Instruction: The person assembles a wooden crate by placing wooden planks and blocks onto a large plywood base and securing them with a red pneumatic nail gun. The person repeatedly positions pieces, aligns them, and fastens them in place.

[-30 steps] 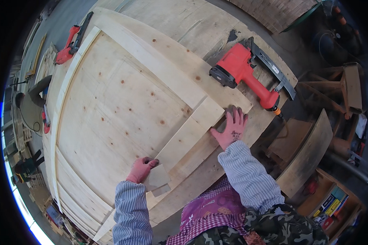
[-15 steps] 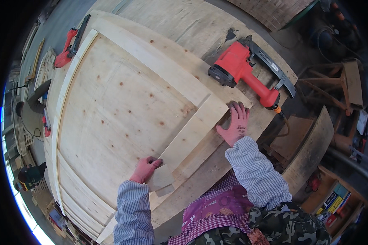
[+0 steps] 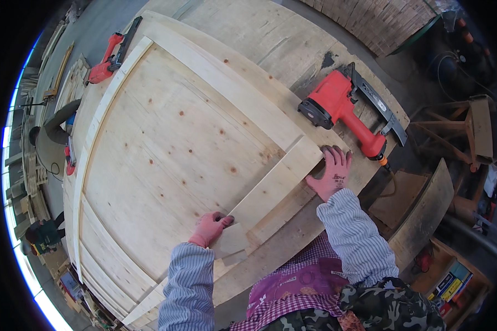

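A large plywood panel [image 3: 171, 138] with dark knots lies framed by pale wooden strips. Along its near right end runs a short wooden strip [image 3: 284, 175], with a hand at each of its ends. My left hand [image 3: 209, 229], in a pink glove, has its fingers closed at the strip's lower left end, beside a small pale wood piece [image 3: 232, 241]. My right hand [image 3: 334, 174], also pink-gloved, rests at the strip's upper right end, thumb and fingers apart at the panel's corner. A red nail gun [image 3: 348, 107] with a dark magazine lies just beyond it.
A second red nail gun [image 3: 107, 63] lies at the panel's far left edge. Co-workers [image 3: 55, 135] are at the left. An air hose [image 3: 393, 179] hangs from the near nail gun. An open wooden box [image 3: 453, 276] with small packages stands at the lower right.
The whole view has shifted, so panel, tools and hands all appear slightly further right and lower. Both hands keep their places at the strip's ends.
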